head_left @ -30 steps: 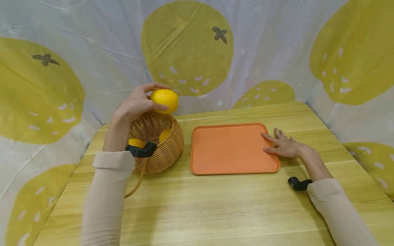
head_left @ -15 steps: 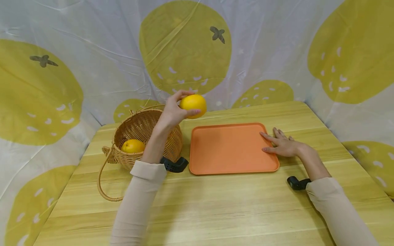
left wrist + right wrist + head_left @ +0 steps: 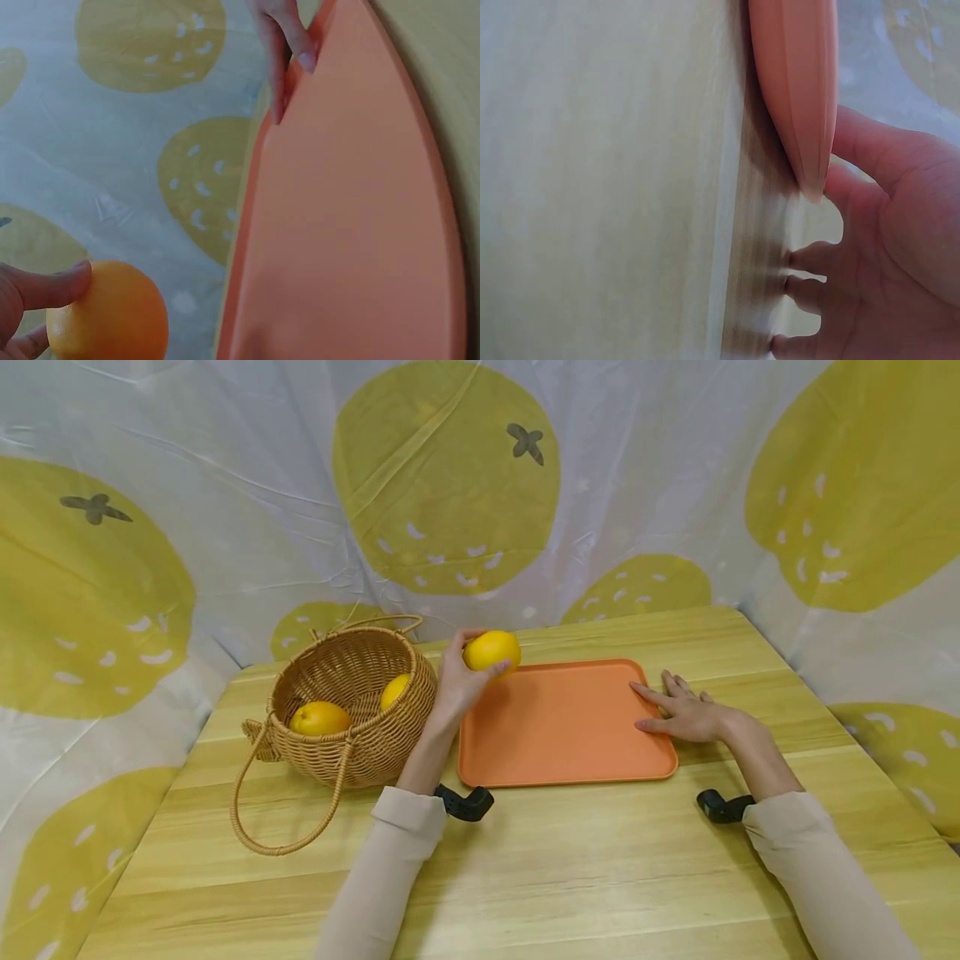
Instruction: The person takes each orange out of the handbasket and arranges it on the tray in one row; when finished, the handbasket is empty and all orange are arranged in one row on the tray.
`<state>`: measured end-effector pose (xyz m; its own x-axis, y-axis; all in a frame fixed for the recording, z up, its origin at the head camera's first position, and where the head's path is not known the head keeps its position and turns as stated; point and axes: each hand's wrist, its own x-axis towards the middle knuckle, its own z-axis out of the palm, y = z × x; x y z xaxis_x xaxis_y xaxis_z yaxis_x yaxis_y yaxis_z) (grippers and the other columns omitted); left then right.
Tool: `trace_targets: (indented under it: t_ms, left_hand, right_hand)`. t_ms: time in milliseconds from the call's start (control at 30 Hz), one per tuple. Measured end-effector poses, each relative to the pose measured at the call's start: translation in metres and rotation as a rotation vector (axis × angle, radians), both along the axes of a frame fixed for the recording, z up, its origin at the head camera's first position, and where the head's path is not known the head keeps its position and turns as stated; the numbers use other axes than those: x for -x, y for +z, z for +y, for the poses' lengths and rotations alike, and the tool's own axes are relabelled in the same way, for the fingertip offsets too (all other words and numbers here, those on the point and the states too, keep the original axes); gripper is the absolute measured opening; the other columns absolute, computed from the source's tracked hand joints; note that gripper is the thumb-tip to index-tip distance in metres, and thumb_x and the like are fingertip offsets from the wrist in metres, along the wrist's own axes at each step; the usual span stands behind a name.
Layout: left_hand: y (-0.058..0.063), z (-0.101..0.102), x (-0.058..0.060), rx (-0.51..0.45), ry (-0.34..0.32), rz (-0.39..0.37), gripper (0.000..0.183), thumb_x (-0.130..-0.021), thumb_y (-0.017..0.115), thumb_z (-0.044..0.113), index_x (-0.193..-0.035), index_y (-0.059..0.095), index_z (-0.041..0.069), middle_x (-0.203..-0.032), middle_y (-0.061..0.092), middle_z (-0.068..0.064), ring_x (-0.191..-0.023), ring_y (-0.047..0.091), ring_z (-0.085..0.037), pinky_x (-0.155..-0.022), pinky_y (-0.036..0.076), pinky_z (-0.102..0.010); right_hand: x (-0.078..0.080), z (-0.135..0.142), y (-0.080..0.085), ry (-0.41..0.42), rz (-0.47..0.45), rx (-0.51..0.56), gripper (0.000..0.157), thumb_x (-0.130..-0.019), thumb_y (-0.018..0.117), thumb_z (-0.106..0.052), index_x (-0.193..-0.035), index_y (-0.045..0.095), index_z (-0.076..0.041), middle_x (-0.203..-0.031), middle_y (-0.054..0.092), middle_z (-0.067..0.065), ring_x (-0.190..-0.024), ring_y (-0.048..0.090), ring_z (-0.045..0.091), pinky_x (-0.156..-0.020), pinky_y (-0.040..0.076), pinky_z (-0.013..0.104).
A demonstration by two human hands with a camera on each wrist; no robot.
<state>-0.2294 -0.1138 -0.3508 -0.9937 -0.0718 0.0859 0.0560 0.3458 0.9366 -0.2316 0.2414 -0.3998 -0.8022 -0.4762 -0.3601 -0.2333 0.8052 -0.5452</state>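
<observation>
My left hand (image 3: 457, 681) grips a yellow lemon (image 3: 492, 651) between thumb and fingers, above the far left corner of the orange tray (image 3: 566, 727). In the left wrist view the lemon (image 3: 112, 315) shows at the lower left, apart from the tray. My right hand (image 3: 686, 712) rests with spread, fairly straight fingers at the tray's right edge, thumb and index finger over the rim. The other fingertips touch the tabletop in the right wrist view. To the left stands a wicker basket (image 3: 382, 752) with a lemon (image 3: 321, 719) at its left and another lemon (image 3: 393, 691) at its right.
A looped basket handle (image 3: 281, 850) lies on the wooden table (image 3: 570, 868) in front of the basket. A second handle (image 3: 408, 622) rises behind it. A fruit-printed cloth (image 3: 630, 468) hangs behind the table. Black wrist cameras sit at both cuffs.
My left hand has carried the lemon right from above the basket, then lowered it toward the tray's far left corner. The right hand has stayed at the tray's edge.
</observation>
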Motion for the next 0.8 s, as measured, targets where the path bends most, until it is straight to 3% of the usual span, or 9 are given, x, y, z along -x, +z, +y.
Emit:
trace_targets:
  t_ms: [333, 800]
  left_hand:
    - [-0.036, 0.001, -0.003, 0.04, 0.087, -0.028, 0.061, -0.088, 0.082, 0.01, -0.142, 0.053, 0.009, -0.146, 0.055, -0.016, -0.13, 0.057, -0.037, -0.106, 0.049, -0.055]
    - [-0.052, 0.004, -0.002, 0.094, 0.124, 0.005, 0.062, -0.088, 0.083, 0.008, -0.143, 0.055, 0.008, -0.147, 0.053, -0.017, -0.134, 0.054, -0.036, -0.111, 0.045, -0.055]
  right_hand:
    - [0.001, -0.001, 0.0, 0.001, 0.002, -0.012, 0.085, -0.106, 0.053, -0.051, -0.167, 0.012, -0.01, -0.165, -0.019, 0.037, -0.152, -0.019, 0.058, -0.113, -0.011, 0.08]
    - [0.0, 0.0, 0.0, -0.009, -0.01, -0.001, 0.084, -0.105, 0.053, -0.051, -0.167, 0.012, -0.011, -0.165, -0.02, 0.036, -0.152, -0.019, 0.057, -0.113, -0.013, 0.079]
